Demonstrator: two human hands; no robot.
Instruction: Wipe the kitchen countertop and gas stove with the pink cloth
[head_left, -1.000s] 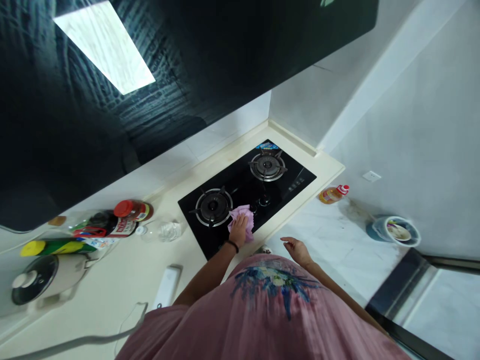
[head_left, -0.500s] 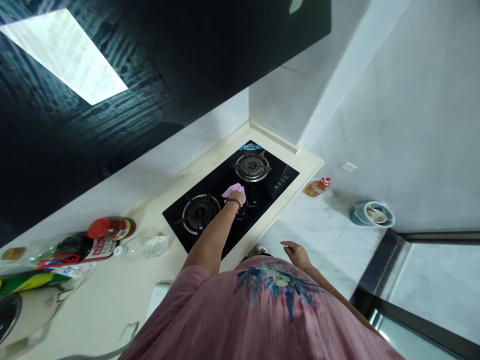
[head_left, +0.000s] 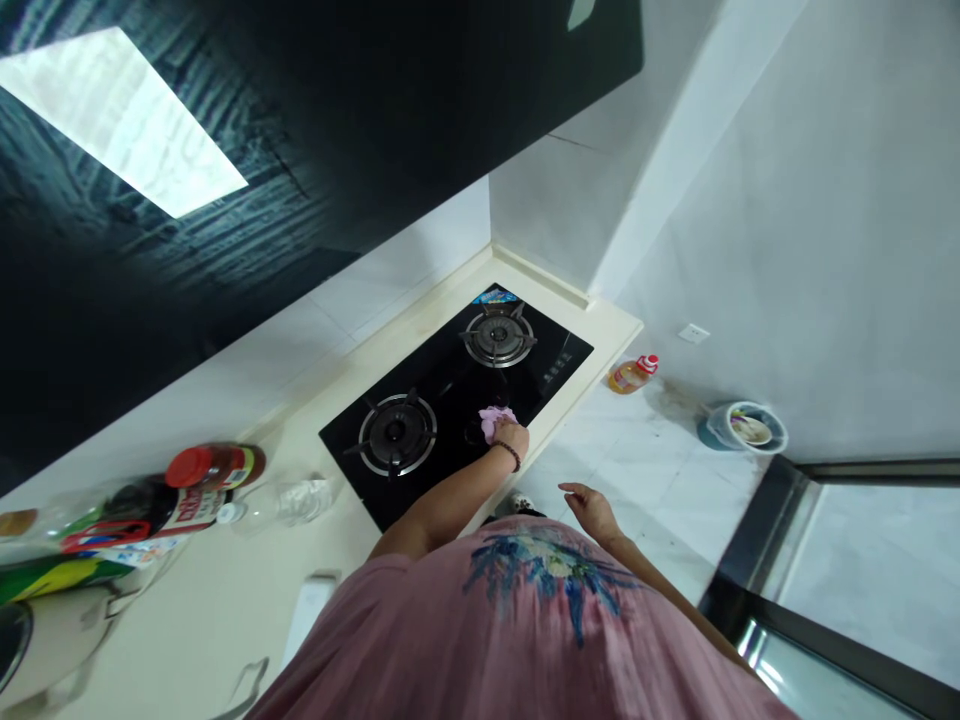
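My left hand [head_left: 513,436], with a beaded bracelet at the wrist, grips a crumpled pink cloth [head_left: 495,421]. It presses the cloth on the black glass gas stove [head_left: 457,395], by the control knobs near the front edge. Part of the knobs is hidden behind cloth and hand. One burner [head_left: 397,431] lies to the left of the cloth, the other burner [head_left: 499,336] beyond it. Hanging beside my body over the floor, my right hand [head_left: 595,512] holds nothing, its fingers loosely bent and apart.
A sauce jar with a red lid [head_left: 214,467], a clear plastic bottle [head_left: 281,502] and a pot [head_left: 60,640] stand on the counter [head_left: 225,570] at left. An oil bottle [head_left: 631,375] and a bucket [head_left: 742,428] are on the floor. A dark cabinet [head_left: 450,90] overhangs the back.
My left hand has drawn the pink cloth from between the burners toward the stove's front edge, slightly right. My right hand stays nearly where it was.
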